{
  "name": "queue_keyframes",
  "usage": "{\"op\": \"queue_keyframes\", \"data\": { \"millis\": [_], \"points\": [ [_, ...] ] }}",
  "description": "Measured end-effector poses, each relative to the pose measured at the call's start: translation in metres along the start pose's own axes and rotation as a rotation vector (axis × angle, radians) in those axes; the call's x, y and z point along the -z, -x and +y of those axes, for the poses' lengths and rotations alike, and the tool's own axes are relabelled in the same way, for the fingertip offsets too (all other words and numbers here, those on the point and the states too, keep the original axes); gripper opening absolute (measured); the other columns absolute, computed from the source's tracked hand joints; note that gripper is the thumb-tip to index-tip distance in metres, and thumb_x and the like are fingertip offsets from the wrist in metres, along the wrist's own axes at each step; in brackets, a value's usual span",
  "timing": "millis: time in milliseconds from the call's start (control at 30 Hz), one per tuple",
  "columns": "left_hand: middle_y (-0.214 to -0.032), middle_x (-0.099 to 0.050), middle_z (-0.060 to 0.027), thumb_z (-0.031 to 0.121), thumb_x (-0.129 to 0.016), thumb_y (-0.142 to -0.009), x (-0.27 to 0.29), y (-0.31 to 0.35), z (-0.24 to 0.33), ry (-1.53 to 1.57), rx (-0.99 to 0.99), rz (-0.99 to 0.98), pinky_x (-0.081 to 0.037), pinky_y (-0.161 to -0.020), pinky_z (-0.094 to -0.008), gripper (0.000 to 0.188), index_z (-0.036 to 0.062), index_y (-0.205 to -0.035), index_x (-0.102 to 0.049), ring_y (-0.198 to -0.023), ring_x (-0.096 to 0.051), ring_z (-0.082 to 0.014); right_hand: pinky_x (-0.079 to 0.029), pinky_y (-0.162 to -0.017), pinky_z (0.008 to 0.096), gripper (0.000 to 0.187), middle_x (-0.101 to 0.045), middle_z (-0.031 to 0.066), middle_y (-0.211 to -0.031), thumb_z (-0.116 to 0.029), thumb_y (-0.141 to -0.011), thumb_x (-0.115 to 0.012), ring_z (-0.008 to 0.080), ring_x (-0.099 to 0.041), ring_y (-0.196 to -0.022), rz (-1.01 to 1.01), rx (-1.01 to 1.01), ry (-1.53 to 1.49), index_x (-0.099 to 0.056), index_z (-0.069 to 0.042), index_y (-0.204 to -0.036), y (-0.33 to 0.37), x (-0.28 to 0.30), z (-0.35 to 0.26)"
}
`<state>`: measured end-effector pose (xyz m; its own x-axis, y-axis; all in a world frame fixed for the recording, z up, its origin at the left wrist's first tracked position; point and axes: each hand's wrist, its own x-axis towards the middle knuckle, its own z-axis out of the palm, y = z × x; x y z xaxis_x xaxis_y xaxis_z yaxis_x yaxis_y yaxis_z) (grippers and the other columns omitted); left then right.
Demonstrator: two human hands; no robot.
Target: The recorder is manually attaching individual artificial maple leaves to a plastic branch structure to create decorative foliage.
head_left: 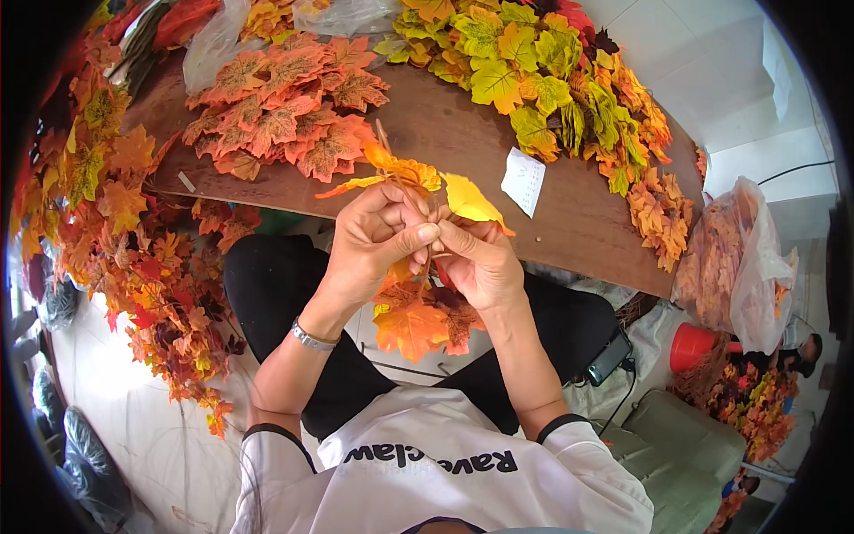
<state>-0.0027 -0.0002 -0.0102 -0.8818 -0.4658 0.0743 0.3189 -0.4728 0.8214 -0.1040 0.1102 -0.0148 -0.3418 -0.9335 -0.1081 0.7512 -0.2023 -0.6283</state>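
Above my lap, at the table's near edge, my left hand (366, 240) and my right hand (485, 267) meet, thumbs and fingertips pinched together. Between them runs the thin brown stem (383, 135) of an artificial leaf garland. A yellow leaf (471, 201) sticks out above my right fingers, and a yellow-orange leaf (405, 169) lies over my left fingers. Below the hands hang an orange leaf (414, 327) and darker leaves. The exact point where the fingertips grip is partly hidden. A metal watch (313, 336) circles my left wrist.
On the brown table (427, 133) lie salmon-coloured leaves (285, 107), green-yellow leaves (516, 67) and a white paper slip (523, 182). Garlands (165, 294) hang at the left. A filled plastic bag (734, 258) and red bucket (692, 347) are at the right, near a phone (609, 358).
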Motion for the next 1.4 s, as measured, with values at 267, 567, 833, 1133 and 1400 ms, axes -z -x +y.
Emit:
{"op": "queue_keyframes", "data": {
  "millis": [267,567,833,1133,1400],
  "points": [
    [-0.073,-0.058,-0.0034,0.008,-0.057,-0.085,-0.002,-0.002,0.005,-0.084,0.037,-0.012,-0.044,-0.048,-0.0193,0.010,0.0019,-0.088,-0.049,-0.056,-0.054,-0.0062,-0.045,-0.065,0.0291,0.019,-0.056,0.0056,-0.080,-0.013,-0.079,-0.062,0.0168,-0.055,-0.071,-0.096,0.064,-0.015,-0.055,-0.002,-0.093,-0.004,-0.001,0.005],
    [-0.081,-0.059,-0.0026,0.003,-0.056,-0.083,-0.003,0.001,-0.019,-0.663,-0.287,0.198,-0.043,-0.056,-0.0166,0.010,-0.0029,-0.091,-0.057,-0.065,-0.054,-0.0038,-0.043,-0.086,0.0331,0.028,-0.057,0.0083,-0.101,-0.015,-0.085,-0.051,0.0179,-0.054,-0.095,0.268,0.038,-0.339,-0.051,0.001,-0.109,-0.013,-0.001,0.028],
    [-0.077,-0.061,-0.0061,0.003,-0.059,-0.082,-0.004,0.000,-0.009,-0.141,-0.131,0.201,-0.043,-0.049,-0.0157,0.013,-0.0026,-0.093,-0.053,-0.058,-0.053,-0.0039,-0.042,-0.072,0.0273,0.019,-0.054,0.0051,-0.090,-0.016,-0.087,-0.051,0.0143,-0.051,-0.079,0.195,0.070,-0.400,-0.052,-0.002,-0.099,-0.008,-0.010,0.033],
    [-0.075,-0.063,-0.0122,0.002,-0.063,-0.079,0.000,-0.001,-0.002,-0.060,-0.105,0.386,-0.043,-0.044,-0.0169,0.022,-0.0002,-0.091,-0.045,-0.051,-0.052,-0.0056,-0.044,-0.074,0.0272,0.028,-0.052,0.0080,-0.101,-0.004,-0.063,-0.069,0.0192,-0.054,-0.086,-0.001,0.888,1.273,-0.063,-0.004,-0.091,0.018,-0.005,0.043],
    [-0.077,-0.063,-0.0039,0.002,-0.060,-0.080,0.016,0.007,-0.006,-0.538,-0.360,0.389,-0.044,-0.054,-0.0163,0.017,0.0002,-0.097,-0.058,-0.065,-0.057,-0.0037,-0.047,-0.074,0.0273,0.046,-0.056,0.0084,-0.105,0.011,-0.065,-0.051,0.0219,-0.058,-0.089,-0.233,0.508,1.471,-0.061,-0.008,-0.105,0.013,-0.017,-0.010]
  ]
}}
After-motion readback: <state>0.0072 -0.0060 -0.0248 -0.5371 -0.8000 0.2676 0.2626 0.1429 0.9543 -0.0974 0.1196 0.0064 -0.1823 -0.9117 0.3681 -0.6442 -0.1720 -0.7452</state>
